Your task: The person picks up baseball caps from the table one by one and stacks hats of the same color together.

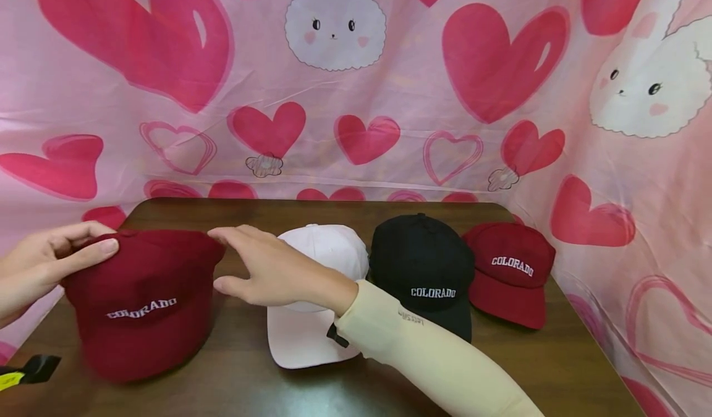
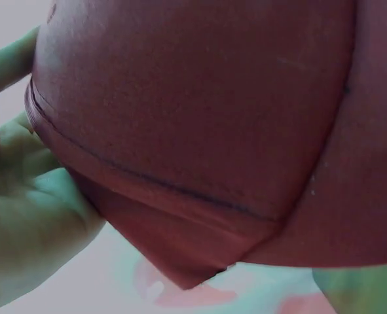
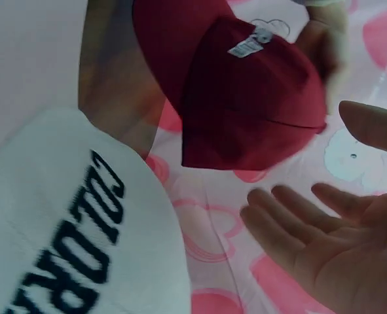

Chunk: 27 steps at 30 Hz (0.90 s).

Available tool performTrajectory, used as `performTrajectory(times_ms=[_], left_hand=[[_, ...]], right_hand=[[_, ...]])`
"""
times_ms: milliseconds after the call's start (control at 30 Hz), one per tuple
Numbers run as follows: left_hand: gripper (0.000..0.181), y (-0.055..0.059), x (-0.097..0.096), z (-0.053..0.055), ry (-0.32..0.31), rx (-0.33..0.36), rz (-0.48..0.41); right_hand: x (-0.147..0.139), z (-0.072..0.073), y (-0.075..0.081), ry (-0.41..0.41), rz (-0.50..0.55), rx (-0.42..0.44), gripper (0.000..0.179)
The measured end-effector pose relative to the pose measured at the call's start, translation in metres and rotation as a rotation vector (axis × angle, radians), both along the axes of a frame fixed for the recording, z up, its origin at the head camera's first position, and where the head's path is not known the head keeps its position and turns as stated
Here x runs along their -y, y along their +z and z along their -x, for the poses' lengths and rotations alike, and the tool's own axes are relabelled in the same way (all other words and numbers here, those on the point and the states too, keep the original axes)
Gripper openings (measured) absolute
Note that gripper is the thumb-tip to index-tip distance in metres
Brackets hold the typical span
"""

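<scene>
My left hand (image 1: 50, 269) pinches a dark red baseball cap (image 1: 144, 281) at its left side, the thumb lying on the front of the crown. White lettering reading COLORADO faces me, with the brim pointing down toward me. In the left wrist view the cap (image 2: 200, 118) fills most of the frame. My right hand (image 1: 272, 269) reaches across from the right, fingers spread and fingertips close to the cap's right edge. The right wrist view has that hand (image 3: 337, 242) holding nothing, with the red cap (image 3: 252, 98) beyond it.
A white cap (image 1: 328, 250) sits on the brown table (image 1: 250, 367), partly behind my right forearm. Right of it stand a black cap (image 1: 419, 256) and a second red cap (image 1: 512, 265). A pink heart-and-rabbit cloth (image 1: 334, 89) hangs behind the table and along its sides.
</scene>
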<state>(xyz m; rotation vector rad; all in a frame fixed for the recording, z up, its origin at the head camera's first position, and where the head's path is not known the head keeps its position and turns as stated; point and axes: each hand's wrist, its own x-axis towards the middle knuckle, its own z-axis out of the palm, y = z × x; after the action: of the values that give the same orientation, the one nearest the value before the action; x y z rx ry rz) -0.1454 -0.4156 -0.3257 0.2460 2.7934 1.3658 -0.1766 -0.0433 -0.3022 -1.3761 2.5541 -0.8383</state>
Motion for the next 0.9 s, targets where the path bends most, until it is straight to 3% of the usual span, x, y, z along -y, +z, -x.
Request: performTrajectory(times_ms=[100, 233, 333, 567, 700, 800, 900], left_hand=[[0.016, 0.014, -0.017, -0.005, -0.042, -0.029, 0.058], [0.021, 0.021, -0.030, -0.007, -0.133, -0.053, 0.057], [0.025, 0.022, -0.035, -0.007, -0.212, -0.068, 0.023], [0.024, 0.024, -0.041, -0.008, -0.361, 0.000, 0.005], [0.027, 0.017, -0.037, -0.002, -0.450, -0.028, 0.011], [0.024, 0.014, -0.037, 0.001, -0.444, -0.029, 0.015], [0.016, 0.015, -0.038, 0.005, -0.354, 0.011, 0.023]], right_hand=[[0.007, 0.001, 0.003, -0.028, -0.003, 0.009, 0.076], [0.012, 0.002, 0.002, -0.041, -0.015, 0.048, 0.080], [0.014, 0.003, -0.001, -0.037, -0.044, 0.078, 0.074], [0.013, 0.004, -0.008, 0.031, -0.068, 0.098, 0.035], [0.014, 0.003, -0.009, 0.015, -0.070, 0.121, 0.033], [0.015, 0.003, -0.011, -0.021, -0.069, 0.155, 0.041], [0.018, 0.004, -0.013, -0.062, -0.048, 0.201, 0.049]])
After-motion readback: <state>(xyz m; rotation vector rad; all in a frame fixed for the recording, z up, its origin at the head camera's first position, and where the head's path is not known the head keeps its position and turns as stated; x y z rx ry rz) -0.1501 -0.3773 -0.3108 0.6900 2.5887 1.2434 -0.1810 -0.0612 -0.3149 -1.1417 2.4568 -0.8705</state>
